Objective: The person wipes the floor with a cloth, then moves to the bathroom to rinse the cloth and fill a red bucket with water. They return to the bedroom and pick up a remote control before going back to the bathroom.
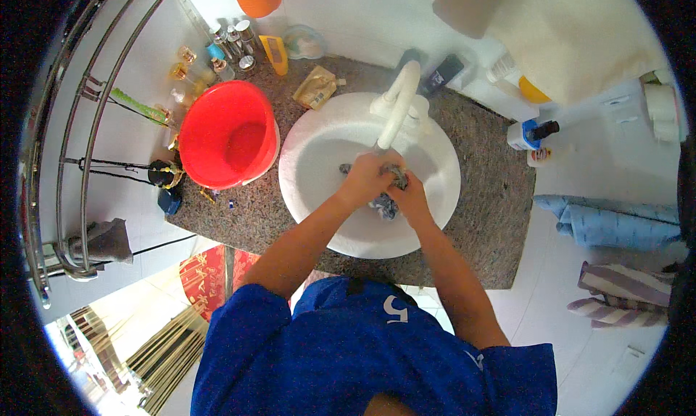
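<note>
A wet, crumpled dark grey cloth (387, 206) is bunched up under the tap (403, 103), partly down in the white oval washbasin (304, 198). My left hand (367, 179) grips it from the left, right beneath the spout. From the other side my right hand (409, 193) has its fingers closed on the same cloth. The two hands meet over the basin, and part of the cloth between them is hidden. A small dark end of fabric shows left of my left hand.
On the left of the granite counter (489, 209) stands a red plastic basin (225, 136). Behind lie a gold pouch (316, 88), a yellow tube (274, 54) and several bottles. A dark bottle (446, 72) stands behind the tap. Towels (614, 220) hang on the right; metal rails (103, 117) line the left wall.
</note>
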### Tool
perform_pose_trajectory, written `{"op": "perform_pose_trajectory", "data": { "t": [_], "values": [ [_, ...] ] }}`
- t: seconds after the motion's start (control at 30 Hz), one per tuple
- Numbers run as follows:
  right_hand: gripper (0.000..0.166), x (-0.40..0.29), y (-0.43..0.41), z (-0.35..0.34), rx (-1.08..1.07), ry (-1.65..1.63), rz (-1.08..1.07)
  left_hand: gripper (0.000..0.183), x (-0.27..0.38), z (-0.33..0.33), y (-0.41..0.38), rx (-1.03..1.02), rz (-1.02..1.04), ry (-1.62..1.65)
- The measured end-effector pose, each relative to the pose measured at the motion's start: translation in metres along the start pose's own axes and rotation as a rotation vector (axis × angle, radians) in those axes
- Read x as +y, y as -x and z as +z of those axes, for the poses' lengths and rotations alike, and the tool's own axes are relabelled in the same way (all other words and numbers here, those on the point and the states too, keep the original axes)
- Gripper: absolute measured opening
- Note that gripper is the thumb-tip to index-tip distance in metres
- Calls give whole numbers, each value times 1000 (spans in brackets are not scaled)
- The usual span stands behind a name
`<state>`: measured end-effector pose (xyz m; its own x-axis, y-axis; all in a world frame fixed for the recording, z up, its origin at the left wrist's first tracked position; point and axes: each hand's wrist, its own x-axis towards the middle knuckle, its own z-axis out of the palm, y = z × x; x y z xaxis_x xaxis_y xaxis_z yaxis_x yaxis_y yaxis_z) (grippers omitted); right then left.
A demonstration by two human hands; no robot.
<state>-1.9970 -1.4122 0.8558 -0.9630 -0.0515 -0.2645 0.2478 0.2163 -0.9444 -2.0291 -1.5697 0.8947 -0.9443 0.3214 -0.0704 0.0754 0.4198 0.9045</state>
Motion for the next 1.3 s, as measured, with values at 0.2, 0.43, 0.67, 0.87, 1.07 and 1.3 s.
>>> {"op": "perform_pose_trajectory", "data": {
  "t": [0.2,0.43,0.67,0.87,1.07,1.3],
  "values": [
    [30,-20,-15,20,133,-790,294,42,-94,-43,56,322,-128,156],
    [25,-54,-10,34,145,-1017,444,68,-81,-43,55,148,-68,-284],
    [29,-48,18,6,-38,-1057,310,64,-87,-12,10,52,-14,-327],
    [27,-18,26,-51,-210,190,-5,49,-89,-14,25,131,29,-307],
    [33,-74,18,-13,-295,349,-679,75,-85,-22,39,-200,54,-400],
    [39,-95,16,2,-191,219,-730,70,-146,21,25,-57,-147,373]
  ]
}}
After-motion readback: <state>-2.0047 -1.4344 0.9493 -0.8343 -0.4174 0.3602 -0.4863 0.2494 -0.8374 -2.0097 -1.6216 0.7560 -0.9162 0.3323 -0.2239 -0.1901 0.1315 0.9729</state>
